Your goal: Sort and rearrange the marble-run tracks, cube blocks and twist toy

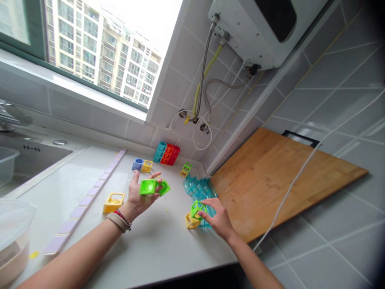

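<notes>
My left hand [136, 197] is turned palm up over the counter, holding a bright green square toy block [147, 187]. A second green block [164, 188] sits among its fingers. My right hand [221, 218] pinches another green block [197, 208] between thumb and fingers. Just below that block is a yellow block [191, 221]; whether the two touch, I cannot tell. Translucent blue-green pieces [197, 186] lie beyond my right hand, partly hidden by it. Beside my left wrist stands a yellow open-framed block [113, 202].
Against the back wall stand joined teal and red blocks [167, 153], with blue and yellow ones [142, 165] and green ones [186, 169] nearby. A lilac strip [87, 199] crosses the counter. A wooden board [270, 176] leans at right; a plastic tub [15, 241] stands at left, near the sink [39, 160].
</notes>
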`<action>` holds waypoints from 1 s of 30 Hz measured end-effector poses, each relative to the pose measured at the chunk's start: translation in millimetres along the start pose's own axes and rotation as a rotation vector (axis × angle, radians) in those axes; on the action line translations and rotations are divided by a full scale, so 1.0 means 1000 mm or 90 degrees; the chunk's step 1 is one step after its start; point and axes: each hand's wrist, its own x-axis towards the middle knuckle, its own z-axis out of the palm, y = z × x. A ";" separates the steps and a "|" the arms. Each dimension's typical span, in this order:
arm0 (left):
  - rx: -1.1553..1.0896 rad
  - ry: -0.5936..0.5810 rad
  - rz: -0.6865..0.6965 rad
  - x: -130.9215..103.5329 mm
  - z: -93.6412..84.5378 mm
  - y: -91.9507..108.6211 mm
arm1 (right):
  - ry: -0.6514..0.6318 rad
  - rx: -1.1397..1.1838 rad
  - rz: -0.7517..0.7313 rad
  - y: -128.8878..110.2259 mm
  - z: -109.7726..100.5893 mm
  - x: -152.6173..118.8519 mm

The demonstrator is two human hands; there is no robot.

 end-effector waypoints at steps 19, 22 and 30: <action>-0.065 0.062 0.067 0.007 -0.011 0.011 | 0.036 -0.003 -0.015 0.017 0.011 -0.010; -0.048 0.059 0.074 0.008 -0.013 0.011 | 0.038 -0.007 -0.017 0.025 0.016 -0.014; -0.040 0.074 0.084 0.009 -0.013 0.013 | 0.057 0.005 -0.002 0.018 0.017 -0.020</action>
